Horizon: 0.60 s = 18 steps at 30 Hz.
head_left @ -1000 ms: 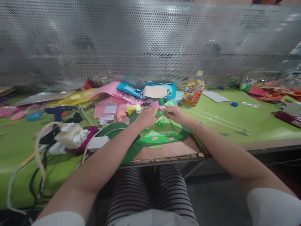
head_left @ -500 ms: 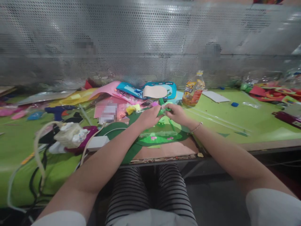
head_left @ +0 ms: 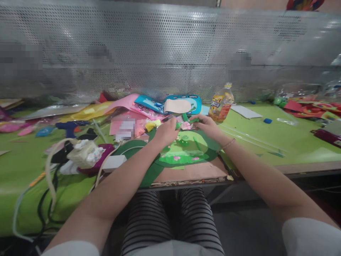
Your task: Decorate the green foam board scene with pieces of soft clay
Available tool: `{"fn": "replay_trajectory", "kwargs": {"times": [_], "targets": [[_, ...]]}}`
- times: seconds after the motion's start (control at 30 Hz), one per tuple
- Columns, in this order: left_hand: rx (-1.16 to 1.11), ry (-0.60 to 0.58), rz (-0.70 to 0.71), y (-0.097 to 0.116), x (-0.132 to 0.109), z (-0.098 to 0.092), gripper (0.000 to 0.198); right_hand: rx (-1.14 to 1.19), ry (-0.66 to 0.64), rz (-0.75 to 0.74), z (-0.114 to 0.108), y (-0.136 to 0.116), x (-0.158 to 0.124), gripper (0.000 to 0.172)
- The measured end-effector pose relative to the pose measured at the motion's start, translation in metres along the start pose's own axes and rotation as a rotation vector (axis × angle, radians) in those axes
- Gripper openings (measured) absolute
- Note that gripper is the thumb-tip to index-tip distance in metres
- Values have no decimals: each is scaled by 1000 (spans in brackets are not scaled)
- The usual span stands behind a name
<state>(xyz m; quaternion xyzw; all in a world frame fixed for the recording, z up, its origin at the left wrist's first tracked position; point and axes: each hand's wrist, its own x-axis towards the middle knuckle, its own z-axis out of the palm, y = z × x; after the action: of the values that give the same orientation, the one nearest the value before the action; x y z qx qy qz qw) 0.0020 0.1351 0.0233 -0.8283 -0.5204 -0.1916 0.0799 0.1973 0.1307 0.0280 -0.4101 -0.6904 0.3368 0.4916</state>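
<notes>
Both hands meet over the middle of the workbench (head_left: 266, 138), a short way back from its front edge. The left hand (head_left: 166, 131) is curled narrow, its fingertips pinched on one end of a small green and pink piece (head_left: 185, 124). The right hand (head_left: 206, 126) pinches the other end, where a green strip sticks out. The piece is held just above the surface, too small and blurred to make out in detail.

Right beneath it lies a green craft panel (head_left: 186, 149) - dark green around the outside, lighter green inside, with small pink spots along its lower part. The panel rests on a brown board (head_left: 191, 170) that reaches the front edge of the workbench.

Behind the hands, toward the back edge, a blue card (head_left: 195, 103) with a beige oval on it lies flat, and a juice bottle (head_left: 221, 105) stands just to its right. On the left half sit a blue glue gun (head_left: 70, 128) and, nearer the front, a white bundle (head_left: 85, 153) among cables. A perforated metal screen (head_left: 160, 53) runs along the back edge.
</notes>
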Motion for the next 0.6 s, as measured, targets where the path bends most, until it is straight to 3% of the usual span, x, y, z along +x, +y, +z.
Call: {"fn": "replay_trajectory", "kwargs": {"times": [0.23,0.43,0.6], "targets": [[113,36,-233,-11,3,7,36,238,71,121,-2,5,3,22],[229,-63,-267,-20,-2,1,30,322,67,184,-1,5,5,7],[292,-157,-301,-27,-3,-1,36,430,84,266,0,3,6,24]]}}
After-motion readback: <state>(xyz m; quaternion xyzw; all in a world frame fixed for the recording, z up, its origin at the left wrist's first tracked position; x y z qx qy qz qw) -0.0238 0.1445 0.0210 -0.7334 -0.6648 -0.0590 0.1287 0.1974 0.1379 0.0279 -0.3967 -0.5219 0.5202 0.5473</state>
